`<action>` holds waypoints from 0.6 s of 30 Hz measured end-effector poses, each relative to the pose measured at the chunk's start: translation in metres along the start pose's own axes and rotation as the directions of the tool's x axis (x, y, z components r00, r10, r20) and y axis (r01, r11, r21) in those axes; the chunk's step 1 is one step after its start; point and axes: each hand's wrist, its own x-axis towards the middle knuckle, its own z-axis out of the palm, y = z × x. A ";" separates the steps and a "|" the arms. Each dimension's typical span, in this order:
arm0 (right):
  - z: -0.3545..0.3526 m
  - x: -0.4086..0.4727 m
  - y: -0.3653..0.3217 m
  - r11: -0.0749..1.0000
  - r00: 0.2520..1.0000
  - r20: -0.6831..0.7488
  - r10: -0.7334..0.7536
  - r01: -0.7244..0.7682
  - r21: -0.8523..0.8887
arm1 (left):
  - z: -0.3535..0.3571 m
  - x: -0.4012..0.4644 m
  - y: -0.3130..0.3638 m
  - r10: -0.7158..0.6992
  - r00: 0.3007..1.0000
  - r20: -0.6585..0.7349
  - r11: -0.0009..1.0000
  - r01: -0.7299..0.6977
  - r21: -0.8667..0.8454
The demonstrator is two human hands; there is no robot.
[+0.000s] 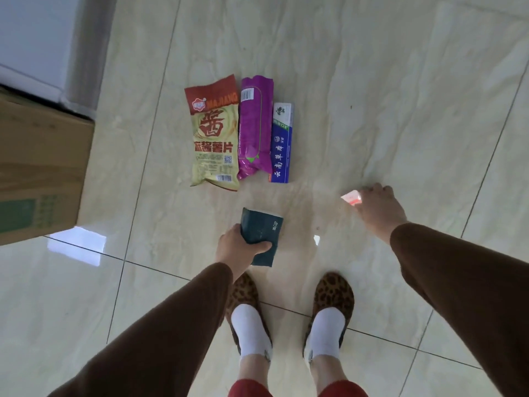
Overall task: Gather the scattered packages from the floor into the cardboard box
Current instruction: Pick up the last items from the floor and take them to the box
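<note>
While three packages lie side by side on the tiled floor (372,81), two more are in hand.

Item 1: chip bag (213,133), red and cream, flat on the floor, leftmost of the row, its right edge touching the next item.

Item 2: purple packet (254,124), flat on the floor, middle of the row, between the chip bag and the blue box.

Item 3: toothpaste box (282,144), blue and white, flat on the floor, rightmost of the row, just beside the purple packet.

Item 4: dark teal packet (262,233), held by the left hand (239,247); thumb over its face, fingers curled round its lower part. Whether it touches the floor cannot be told.

Item 5: small pink and white packet (351,197), pinched at the fingertips of the right hand (378,207), low near the floor, right of the row and apart from it.

Item 6: cardboard box (43,167), brown with a green print on its side, standing at the left edge, well apart from the row; its opening is out of view.

Also present: brown sleeves (458,282) on both arms; leopard-print slippers (333,290) with white socks, standing below the hands; a white wall base (34,38) at upper left, behind the box.
</note>
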 end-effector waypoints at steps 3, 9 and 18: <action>-0.039 -0.011 -0.027 0.912 0.997 0.001 0.071 -0.066 0.405 | -0.029 -0.011 0.015 0.055 0.997 -0.053 0.980 -0.064 -0.188; -0.111 0.011 -0.111 0.330 0.986 0.079 0.145 -0.123 0.936 | -0.109 0.015 0.062 0.087 0.979 -0.184 0.919 -0.150 -0.364; -0.116 0.059 -0.184 0.416 0.937 0.124 0.328 -0.261 0.871 | -0.153 0.097 0.092 0.117 0.973 -0.197 0.961 -0.160 -0.223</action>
